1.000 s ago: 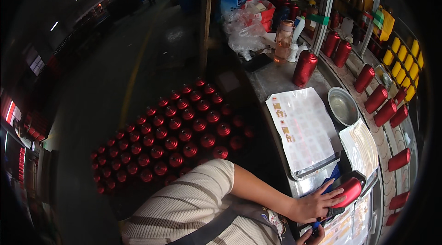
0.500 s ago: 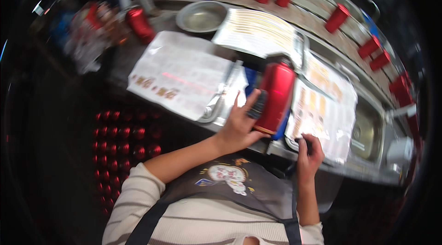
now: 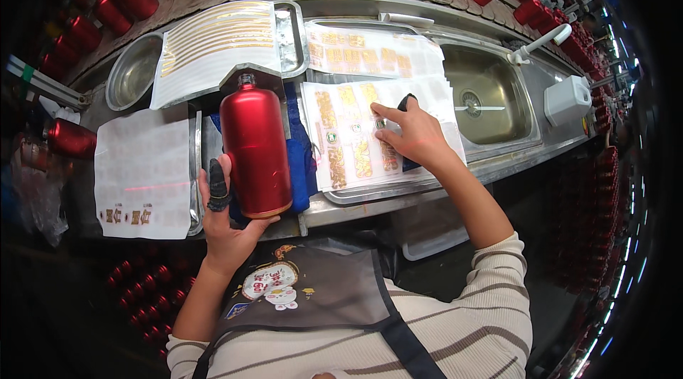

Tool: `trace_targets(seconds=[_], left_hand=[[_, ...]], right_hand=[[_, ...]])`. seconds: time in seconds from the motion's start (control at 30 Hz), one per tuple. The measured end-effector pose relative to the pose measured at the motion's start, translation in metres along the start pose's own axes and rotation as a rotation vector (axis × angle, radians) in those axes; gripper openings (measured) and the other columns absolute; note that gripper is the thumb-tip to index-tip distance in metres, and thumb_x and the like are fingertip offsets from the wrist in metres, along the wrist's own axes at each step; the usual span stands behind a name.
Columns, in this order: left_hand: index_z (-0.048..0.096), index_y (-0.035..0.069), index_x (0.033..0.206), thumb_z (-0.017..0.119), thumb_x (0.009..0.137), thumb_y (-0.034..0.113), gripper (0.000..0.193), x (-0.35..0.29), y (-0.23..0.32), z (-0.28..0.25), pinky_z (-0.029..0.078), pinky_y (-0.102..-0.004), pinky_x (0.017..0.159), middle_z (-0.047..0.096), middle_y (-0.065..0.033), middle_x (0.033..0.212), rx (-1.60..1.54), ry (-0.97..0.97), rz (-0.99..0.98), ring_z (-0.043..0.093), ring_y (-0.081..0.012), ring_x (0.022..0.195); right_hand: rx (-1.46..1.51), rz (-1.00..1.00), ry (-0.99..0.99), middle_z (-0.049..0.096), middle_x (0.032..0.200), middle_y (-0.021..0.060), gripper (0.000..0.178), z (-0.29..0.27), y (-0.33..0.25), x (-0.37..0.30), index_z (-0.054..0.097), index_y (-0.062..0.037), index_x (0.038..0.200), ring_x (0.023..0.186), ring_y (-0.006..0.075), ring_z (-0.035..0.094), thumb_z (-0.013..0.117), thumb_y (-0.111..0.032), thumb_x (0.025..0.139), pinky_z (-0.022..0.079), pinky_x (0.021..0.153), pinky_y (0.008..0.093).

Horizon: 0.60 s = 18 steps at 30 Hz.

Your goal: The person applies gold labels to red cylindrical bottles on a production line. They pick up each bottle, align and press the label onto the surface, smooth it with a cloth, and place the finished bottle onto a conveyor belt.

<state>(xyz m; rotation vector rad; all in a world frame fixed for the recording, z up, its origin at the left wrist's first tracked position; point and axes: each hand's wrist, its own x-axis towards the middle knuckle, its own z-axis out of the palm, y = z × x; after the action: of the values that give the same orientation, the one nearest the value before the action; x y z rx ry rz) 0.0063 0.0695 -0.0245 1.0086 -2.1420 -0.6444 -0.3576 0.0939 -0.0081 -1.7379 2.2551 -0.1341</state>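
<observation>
Right hand (image 3: 416, 138) moved onto sticker sheet (image 3: 356, 138), left hand (image 3: 229, 221) gripping bottle (image 3: 254, 148)

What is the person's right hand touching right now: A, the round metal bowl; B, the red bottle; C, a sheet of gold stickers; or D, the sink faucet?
C: the right hand has its fingertips pressed on the sticker sheet, while the left hand holds the red bottle.

one head-worn fisheye view looks steeply down, close over the steel counter (image 3: 398, 201) and the person's forearms.
</observation>
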Motion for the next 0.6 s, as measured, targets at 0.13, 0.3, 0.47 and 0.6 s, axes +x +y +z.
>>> trace_targets(seconds=[0.13, 0.3, 0.47, 0.6], left_hand=[[0.031, -0.003, 0.153, 0.092, 0.066, 0.022, 0.109, -0.005, -0.002, 0.002, 0.015, -0.0523, 0.122, 0.045, -0.0187, 0.153, -0.091, 0.015, -0.081, 0.044, -0.0354, 0.14], [0.033, -0.004, 0.152, 0.093, 0.065, 0.022, 0.108, -0.003, 0.002, 0.0, 0.019, -0.0477, 0.122, 0.043, -0.0189, 0.154, -0.036, -0.021, -0.136, 0.033, -0.036, 0.146], [0.034, -0.004, 0.152, 0.094, 0.065, 0.025, 0.109, -0.005, 0.001, 0.001, 0.019, -0.0475, 0.122, 0.043, -0.0195, 0.153, -0.019, -0.019, -0.149, 0.033, -0.0355, 0.146], [0.033, -0.004, 0.152, 0.094, 0.065, 0.026, 0.11, -0.005, 0.003, 0.0, 0.019, -0.0471, 0.123, 0.043, -0.0208, 0.153, -0.008, -0.037, -0.175, 0.035, -0.035, 0.146]], right_hand=[[-0.012, 0.011, 0.007, 0.056, 0.102, 0.0198, 0.052, -0.001, 0.016, 0.003, 0.063, -0.0333, 0.135, 0.087, 0.0359, 0.064, 0.076, -0.035, 0.084, 0.052, 0.079, 0.0422], [0.155, 0.024, 0.236, 0.066, 0.096, 0.0127, 0.032, -0.018, 0.04, 0.039, 0.073, -0.0123, 0.113, 0.092, 0.0305, 0.066, 0.072, -0.026, 0.084, 0.052, 0.081, 0.0416], [0.038, 0.006, 0.343, 0.066, 0.102, 0.0132, 0.034, -0.021, 0.078, 0.123, 0.072, -0.0116, 0.114, 0.098, 0.034, 0.065, 0.073, -0.022, 0.081, 0.052, 0.082, 0.0443], [-0.046, -0.03, 0.333, 0.064, 0.101, 0.0134, 0.044, -0.015, 0.084, 0.163, 0.071, -0.0173, 0.118, 0.099, 0.0339, 0.064, 0.078, -0.034, 0.078, 0.051, 0.085, 0.0433]])
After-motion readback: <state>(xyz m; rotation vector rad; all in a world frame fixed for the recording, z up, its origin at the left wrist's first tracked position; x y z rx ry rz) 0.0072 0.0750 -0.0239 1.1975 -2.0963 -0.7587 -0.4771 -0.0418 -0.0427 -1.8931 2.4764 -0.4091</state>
